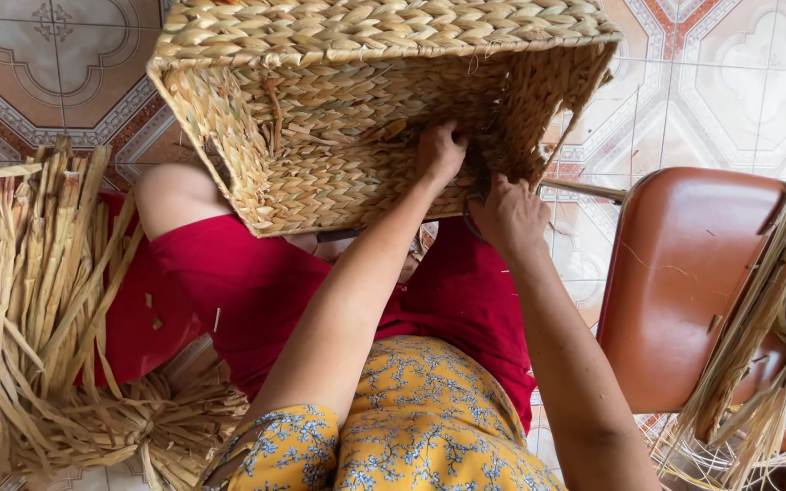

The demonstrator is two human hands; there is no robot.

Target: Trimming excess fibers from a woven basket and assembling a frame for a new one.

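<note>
Straw-woven square basket (320, 109), rough plaited walls, both hands' fingers (438, 150) inside.

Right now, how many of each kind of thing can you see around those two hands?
Woven straw basket: 1
Bundles of dried straw: 2, one on the person's left, one on the right
Brown chair: 1
Hands: 2, the left hand inside the basket, the right hand at its rim
Total: 6
</note>
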